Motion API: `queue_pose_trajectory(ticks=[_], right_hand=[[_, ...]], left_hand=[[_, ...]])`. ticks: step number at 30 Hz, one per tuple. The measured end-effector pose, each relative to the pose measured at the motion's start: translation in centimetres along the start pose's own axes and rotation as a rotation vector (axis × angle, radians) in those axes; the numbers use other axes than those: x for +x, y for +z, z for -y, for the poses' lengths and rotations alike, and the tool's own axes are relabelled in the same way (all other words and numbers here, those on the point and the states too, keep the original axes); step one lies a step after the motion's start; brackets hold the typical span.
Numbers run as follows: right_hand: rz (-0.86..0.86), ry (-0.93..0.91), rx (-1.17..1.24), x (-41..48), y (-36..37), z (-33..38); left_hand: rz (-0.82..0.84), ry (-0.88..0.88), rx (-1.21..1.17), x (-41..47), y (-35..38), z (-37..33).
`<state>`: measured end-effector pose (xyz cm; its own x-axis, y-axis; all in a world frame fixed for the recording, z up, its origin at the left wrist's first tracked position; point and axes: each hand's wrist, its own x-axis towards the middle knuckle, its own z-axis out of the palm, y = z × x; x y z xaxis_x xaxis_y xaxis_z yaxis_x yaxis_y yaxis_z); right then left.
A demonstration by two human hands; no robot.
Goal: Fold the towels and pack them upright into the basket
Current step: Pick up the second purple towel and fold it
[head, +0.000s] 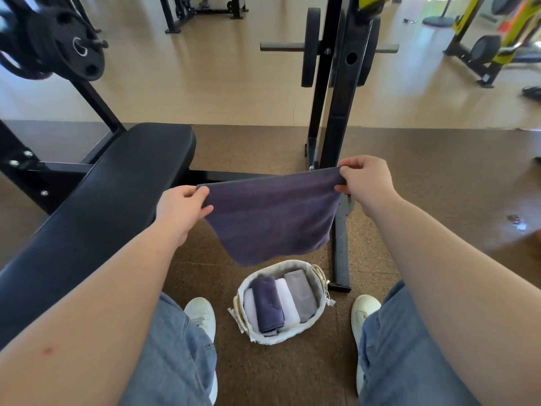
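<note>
- Above the basket (281,339), at its 12 o'clock in the view, a dark purple towel (269,218) hangs in the air. It is spread open, and its lower edge looks clear of the basket's far rim.
- The left hand (181,206) pinches the top corner at the towel's 10 o'clock, thumb in front. The right hand (366,183) pinches the other top corner at 2 o'clock. Both are grasping cloth.
- The towel looks light, soft and completely limp. It droops from the two corners under its own weight and should crease wherever it is bent.
- It is not fragile, and the pile should give the fingers plenty of bite. Corners and hems are the sensible places to hold, as slack cloth in the middle would only bunch.
- The taut top edge runs from 9 to 3 o'clock, with the right end a little higher in the view. That is the long axis for now.
- The broad face is turned toward the person, and the lowest corner points to about 7 o'clock.
- The basket stands on the brown floor mat (439,186) between two white shoes.
- Four folded towels stand on edge in it. From 9 to 3 o'clock they are white, dark purple (268,306), white and grey (301,294), each lying roughly 12 to 6.
- Little room shows between them, so a narrow fold seems needed.
- A black bench (117,186) lies at 9 o'clock.
</note>
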<state>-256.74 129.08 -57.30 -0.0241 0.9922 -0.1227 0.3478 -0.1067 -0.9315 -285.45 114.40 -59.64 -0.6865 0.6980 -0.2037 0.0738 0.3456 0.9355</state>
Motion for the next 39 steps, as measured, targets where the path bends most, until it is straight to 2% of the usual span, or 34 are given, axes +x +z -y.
queue_pose_trajectory(ticks=[5,8,11,16,20,24,27,32,39], right_hand=[[0.101,-0.075,-0.063,-0.9,0.2,0.2],[0.218,-0.161,-0.007,-2.3,0.9,1.0],[0.349,-0.215,0.019,-3.7,1.9,1.5],[0.572,-0.246,-0.072,-5.2,4.0,1.2],[0.657,-0.253,-0.097,-6.0,5.0,1.3],[0.648,-0.207,-0.063,-5.9,5.3,1.2],[0.734,-0.128,-0.052,-5.5,5.3,0.7],[0.870,-0.172,-0.263,-5.0,5.3,-0.7],[0.897,-0.248,-0.673,-4.2,5.0,-1.2]], left_hand=[[-0.008,-0.026,0.054,0.1,0.1,0.3],[0.032,0.018,0.289,0.0,-0.1,0.6],[0.153,0.156,0.465,-1.2,0.7,0.5],[0.425,0.330,0.434,-3.4,3.5,0.0],[0.533,0.428,0.412,-4.5,4.8,-0.4],[0.492,0.412,0.463,-4.3,5.1,-0.6],[0.456,0.430,0.442,-4.3,5.1,-0.9],[0.345,0.434,0.347,-3.7,4.3,-1.0],[0.211,0.316,0.171,-2.5,2.5,-0.8]])
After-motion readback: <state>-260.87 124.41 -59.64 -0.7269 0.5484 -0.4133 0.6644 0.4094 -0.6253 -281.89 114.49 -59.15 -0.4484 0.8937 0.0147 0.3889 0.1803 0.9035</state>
